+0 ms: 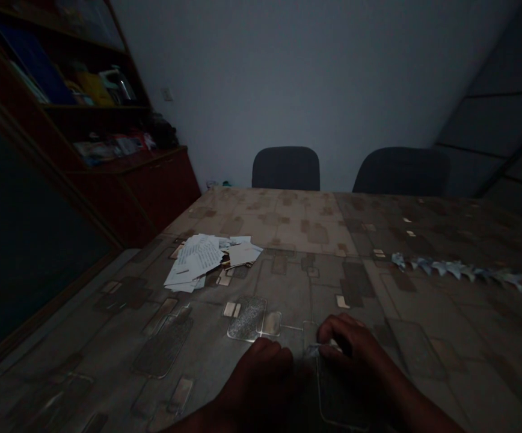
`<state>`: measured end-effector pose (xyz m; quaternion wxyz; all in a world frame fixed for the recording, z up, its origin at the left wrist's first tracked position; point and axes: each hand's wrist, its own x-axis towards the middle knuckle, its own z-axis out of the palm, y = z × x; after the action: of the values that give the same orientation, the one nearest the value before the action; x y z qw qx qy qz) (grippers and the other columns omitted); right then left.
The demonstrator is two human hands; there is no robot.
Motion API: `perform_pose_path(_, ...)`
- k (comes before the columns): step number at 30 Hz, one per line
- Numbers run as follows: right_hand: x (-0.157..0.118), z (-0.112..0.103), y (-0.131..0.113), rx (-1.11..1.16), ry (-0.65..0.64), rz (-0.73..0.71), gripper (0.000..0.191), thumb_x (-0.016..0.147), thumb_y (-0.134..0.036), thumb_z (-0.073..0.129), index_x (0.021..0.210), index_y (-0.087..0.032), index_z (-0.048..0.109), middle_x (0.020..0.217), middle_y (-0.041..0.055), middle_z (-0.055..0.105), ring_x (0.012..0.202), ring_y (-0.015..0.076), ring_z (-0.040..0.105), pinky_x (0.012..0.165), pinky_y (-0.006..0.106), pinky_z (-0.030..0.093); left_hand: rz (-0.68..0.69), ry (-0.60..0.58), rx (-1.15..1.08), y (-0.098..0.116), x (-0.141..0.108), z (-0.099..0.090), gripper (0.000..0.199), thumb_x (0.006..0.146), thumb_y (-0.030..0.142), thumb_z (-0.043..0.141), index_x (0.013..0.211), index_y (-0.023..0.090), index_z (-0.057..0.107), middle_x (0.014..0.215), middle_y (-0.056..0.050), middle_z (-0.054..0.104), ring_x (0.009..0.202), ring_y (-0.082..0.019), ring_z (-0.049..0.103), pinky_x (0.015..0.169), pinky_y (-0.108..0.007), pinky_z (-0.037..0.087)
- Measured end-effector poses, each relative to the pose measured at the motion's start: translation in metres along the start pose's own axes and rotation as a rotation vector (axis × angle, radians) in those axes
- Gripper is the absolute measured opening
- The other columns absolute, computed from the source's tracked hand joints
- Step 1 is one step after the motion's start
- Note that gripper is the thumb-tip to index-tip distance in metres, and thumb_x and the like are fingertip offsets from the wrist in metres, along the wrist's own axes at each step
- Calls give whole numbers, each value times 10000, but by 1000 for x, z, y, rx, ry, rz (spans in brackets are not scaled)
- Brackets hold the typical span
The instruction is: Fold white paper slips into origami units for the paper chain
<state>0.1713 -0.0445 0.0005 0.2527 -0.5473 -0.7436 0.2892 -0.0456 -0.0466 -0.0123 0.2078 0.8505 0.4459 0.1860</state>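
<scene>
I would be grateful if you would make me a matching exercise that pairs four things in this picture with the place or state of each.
Things
1. Loose papers
2. Folded pale pieces
3. Right hand
4. Chair backs

Places and states
A. Beyond the far edge of the table
B. Fingertips at a small pale piece
C. Heaped on the tablecloth, ahead and to the left of both hands
D. Lying in a row toward the right

Right pairs: 1-C, 2-D, 3-B, 4-A

Patterned table (288, 210): paper pile (200, 261), folded-paper row (442, 268) on right.
</scene>
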Motion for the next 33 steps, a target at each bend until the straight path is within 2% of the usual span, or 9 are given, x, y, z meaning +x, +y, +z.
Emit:
perform_pose_path(2,1,-3,-2,69,-20,-13,78,785,-146,532,761,-210,569,776,12,604,755,193,554,699,320,403,182,-24,-93,-2,4,-10,238,896,243,503,709,178,634,664,-1,587,628,-135,492,618,-264,370)
perform_pose_path(4,2,-7,-4,116,-34,-35,100,800,-148,516,795,-214,591,800,18,609,770,193,566,711,322,416,210,40,-239,-3,12,-23,153,879,226,518,891,178,663,788,-32,630,733,-157,543,669,-271,390)
perform_pose_path(6,3,-11,-6,131,-34,-51,110,811,-159,517,814,-216,612,814,25,612,790,200,574,726,332,424,48,49,-382,0,23,-34,131,812,234,609,913,177,669,802,-25,624,744,-159,550,668,-263,392)
perform_pose_path(9,3,-16,-10,163,-24,-64,108,822,-193,524,824,-218,629,820,31,615,800,203,580,718,329,435,-134,-94,-642,10,39,-43,200,706,222,684,896,162,677,737,10,610,646,-124,501,600,-229,368)
perform_pose_path(12,3,-19,-14,213,11,-38,98,816,-227,529,823,-216,627,809,28,610,784,200,584,699,321,434,-246,-235,-914,16,49,-36,304,672,199,685,971,145,666,705,34,593,572,-86,464,559,-204,345)
perform_pose_path(20,4,-7,-9,509,132,137,181,812,-368,559,892,-207,542,747,6,603,685,175,569,594,277,407,-348,-27,-1180,15,52,-15,221,657,234,703,804,143,565,581,44,580,485,-84,523,499,-191,360)
perform_pose_path(27,5,-1,-12,502,142,148,152,782,-307,553,893,-218,499,733,-9,580,690,170,558,620,285,406,-310,10,-1109,20,44,-16,239,718,211,663,913,168,532,636,44,595,551,-97,541,526,-192,380)
perform_pose_path(30,5,-7,-15,538,127,146,180,775,-347,553,884,-218,489,701,-17,539,648,164,519,570,273,378,-197,30,-894,15,43,-21,177,752,159,611,923,165,564,772,-9,649,671,-128,577,623,-233,435)
perform_pose_path(33,6,-12,-15,608,67,135,225,786,-399,558,897,-214,492,699,-21,507,628,153,480,543,260,354,16,73,-641,6,46,-27,206,746,94,594,935,171,619,889,-42,655,778,-155,587,722,-278,460)
